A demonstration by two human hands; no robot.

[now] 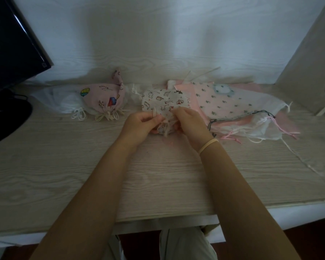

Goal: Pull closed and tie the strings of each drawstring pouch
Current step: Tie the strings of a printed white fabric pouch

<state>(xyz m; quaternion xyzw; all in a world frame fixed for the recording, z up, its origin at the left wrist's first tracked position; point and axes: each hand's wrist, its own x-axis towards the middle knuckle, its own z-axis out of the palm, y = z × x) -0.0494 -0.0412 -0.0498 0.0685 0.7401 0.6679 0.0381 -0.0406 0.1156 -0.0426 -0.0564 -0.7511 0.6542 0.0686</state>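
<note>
Pinching cord (154, 112) | L hand (139, 124) + R hand (190, 122) closed on white pouch (163, 102)

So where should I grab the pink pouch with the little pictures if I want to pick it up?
Probably by its gathered neck, pinched from the front edge of the desk. The pink pouch lies with its bunched, tied mouth toward the person, strings looped out there. That narrow part fits a hand best, whereas the body is wide and floppy. The white pouch lies right beside it, so come in straight.

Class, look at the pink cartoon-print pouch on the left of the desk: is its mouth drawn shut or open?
Shut. The pink pouch has its near end gathered tight, with its cream strings bunched there; whether they are knotted, cannot tell.
</note>
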